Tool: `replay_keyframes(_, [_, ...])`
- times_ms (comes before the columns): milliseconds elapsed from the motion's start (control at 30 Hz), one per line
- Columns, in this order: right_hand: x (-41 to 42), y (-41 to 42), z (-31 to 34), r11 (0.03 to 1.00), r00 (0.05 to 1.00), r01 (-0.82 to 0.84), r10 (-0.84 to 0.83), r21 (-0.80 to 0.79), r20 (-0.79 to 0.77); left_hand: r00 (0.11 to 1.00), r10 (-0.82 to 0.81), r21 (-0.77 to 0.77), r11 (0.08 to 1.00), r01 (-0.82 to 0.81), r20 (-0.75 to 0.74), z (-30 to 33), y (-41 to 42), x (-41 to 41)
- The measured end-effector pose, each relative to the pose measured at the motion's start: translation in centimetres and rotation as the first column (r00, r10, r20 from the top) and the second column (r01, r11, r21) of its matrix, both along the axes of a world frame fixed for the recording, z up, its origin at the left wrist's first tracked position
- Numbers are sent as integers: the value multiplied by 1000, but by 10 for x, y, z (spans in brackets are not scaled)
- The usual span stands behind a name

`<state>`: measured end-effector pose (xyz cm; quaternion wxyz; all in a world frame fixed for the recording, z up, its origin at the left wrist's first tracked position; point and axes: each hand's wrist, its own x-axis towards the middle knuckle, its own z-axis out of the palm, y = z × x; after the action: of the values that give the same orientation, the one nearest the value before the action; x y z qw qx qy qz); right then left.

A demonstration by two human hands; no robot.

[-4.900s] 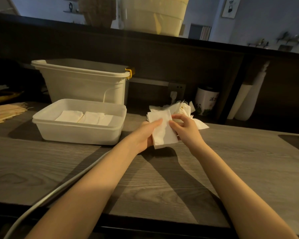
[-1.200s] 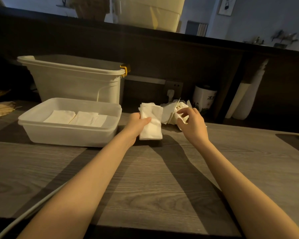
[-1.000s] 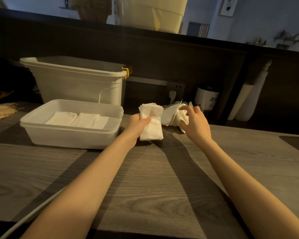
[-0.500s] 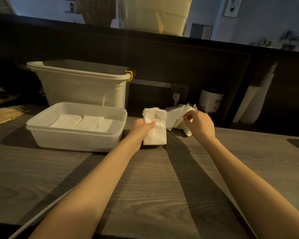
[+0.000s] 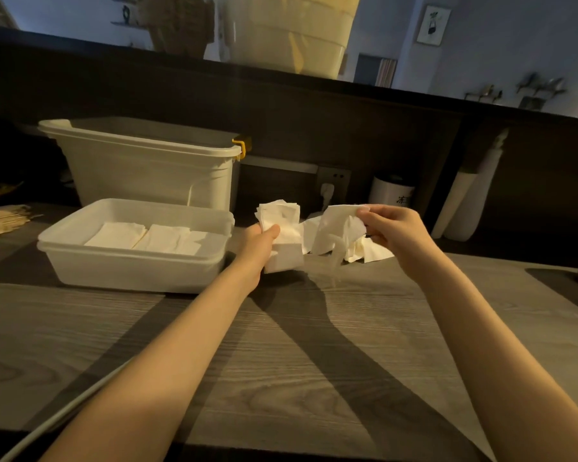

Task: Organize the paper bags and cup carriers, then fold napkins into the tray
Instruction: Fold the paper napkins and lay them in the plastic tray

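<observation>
- The right hand (image 5: 392,233), which about five seconds ago pressed with the left on one folded napkin, has let go of it, gone to the loose napkin pile (image 5: 364,251) and now pinches a single unfolded napkin (image 5: 339,228), lifted clear of the pile and hanging crumpled from the fingertips.
- Half a second ago that hand was down at the pile; it is now higher and a little further right.
- The left hand (image 5: 261,243) now holds the folded napkin stack (image 5: 281,235) alone, upright above the worktop (image 5: 281,345), nearer the tray (image 5: 131,261) than at the start.
</observation>
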<state>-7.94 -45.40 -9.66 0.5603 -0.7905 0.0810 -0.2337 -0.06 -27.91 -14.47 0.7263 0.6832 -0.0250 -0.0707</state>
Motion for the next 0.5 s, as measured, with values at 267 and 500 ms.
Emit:
replay_keyframes(267, [-1, 6, -27, 993, 998, -16, 23, 115, -60, 995, -87, 47, 995, 84, 48, 2, -5, -5])
replay_keyframes(500, [-4, 12, -21, 997, 979, 50, -38, -52, 202, 985, -120, 65, 992, 112, 124, 4, -6, -9])
